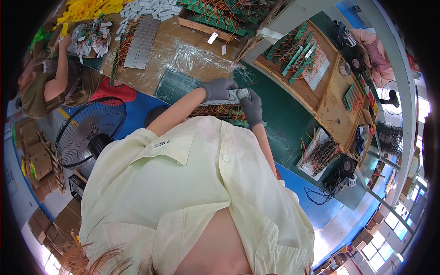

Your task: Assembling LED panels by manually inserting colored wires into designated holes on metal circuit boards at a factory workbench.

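Both my hands wear grey gloves and meet over the green work mat. My left hand point(219, 89) is closed at the left end of a small pale piece point(234, 95), whose kind is too small to make out. The fingers of my right hand point(252, 106) pinch its right end. Just below them, near my chest, lies a row of circuit boards with orange and red wires point(217, 110); my hands and shirt hide part of it. It cannot be told whether the piece is joined to that row.
Left of my hands lies a sheet of clear plastic film point(188, 57). Beyond are a grey panel with wired boards point(141, 43) and a box of green boards point(206, 28). A wooden tray point(298, 91) stands right. A fan point(91, 133) and a co-worker point(57, 85) are left.
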